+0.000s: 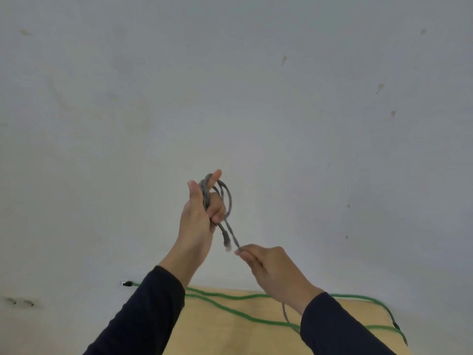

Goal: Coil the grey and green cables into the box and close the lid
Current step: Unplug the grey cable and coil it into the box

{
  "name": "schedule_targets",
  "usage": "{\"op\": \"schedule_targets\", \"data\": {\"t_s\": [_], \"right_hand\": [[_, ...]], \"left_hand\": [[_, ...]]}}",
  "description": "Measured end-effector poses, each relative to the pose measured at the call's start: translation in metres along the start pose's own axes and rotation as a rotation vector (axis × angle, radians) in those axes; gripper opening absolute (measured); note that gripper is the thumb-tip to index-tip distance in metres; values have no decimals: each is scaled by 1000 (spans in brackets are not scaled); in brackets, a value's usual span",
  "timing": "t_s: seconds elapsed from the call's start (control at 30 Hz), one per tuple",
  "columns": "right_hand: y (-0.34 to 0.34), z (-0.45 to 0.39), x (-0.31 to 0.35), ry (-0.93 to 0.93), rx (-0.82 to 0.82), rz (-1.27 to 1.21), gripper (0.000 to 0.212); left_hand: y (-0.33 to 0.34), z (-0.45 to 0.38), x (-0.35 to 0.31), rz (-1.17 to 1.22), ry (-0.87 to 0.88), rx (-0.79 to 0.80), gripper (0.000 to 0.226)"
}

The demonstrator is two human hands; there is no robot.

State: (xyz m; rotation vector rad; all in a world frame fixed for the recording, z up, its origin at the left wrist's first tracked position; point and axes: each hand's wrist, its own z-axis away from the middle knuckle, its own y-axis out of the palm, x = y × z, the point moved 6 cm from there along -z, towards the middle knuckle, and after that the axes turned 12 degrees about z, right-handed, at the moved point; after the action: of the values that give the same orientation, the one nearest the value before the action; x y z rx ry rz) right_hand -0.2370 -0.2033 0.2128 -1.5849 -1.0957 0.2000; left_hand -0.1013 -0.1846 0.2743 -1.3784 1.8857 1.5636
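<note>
The left hand (202,213) is raised in front of the wall, closed around several loops of the grey cable (226,201), with the index finger and thumb sticking up past the coil. One plug end dangles just below that fist. A single strand runs down to the right hand (273,270), which pinches it between thumb and fingertips; the rest of the grey cable drops behind the right wrist. Below both dark sleeves, the green cable (230,310) lies in long curves across a light wooden table (217,336), one end hanging off its left edge. A pale grey wall (230,85) with small marks fills the background
</note>
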Motion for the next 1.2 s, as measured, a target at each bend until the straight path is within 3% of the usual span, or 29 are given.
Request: {"op": "schedule_targets", "data": {"t_s": [0.17,0.37,0.57,0.7,0.77,0.9,1.2], "right_hand": [[5,8,34,-171,86,221,29],[-7,7,40,-245,129,299,28],[-30,-3,45,-270,92,207,20],[-64,-16,27,-148,-2,-11,3],[-78,-17,14,-62,-51,-133,9],[-70,-13,5,30,63,-449,23],[-57,-7,7,35,131,-481,27]], "left_hand": [[-22,-10,2,-294,46,-63,51],[-30,-4,18,-399,8,-51,62],[-9,25,44,-662,-31,183,45],[1,54,63,-592,-199,321,73],[5,65,71,-505,-254,375,71],[20,70,68,-323,-295,438,66],[11,54,63,-265,-263,363,65]]}}
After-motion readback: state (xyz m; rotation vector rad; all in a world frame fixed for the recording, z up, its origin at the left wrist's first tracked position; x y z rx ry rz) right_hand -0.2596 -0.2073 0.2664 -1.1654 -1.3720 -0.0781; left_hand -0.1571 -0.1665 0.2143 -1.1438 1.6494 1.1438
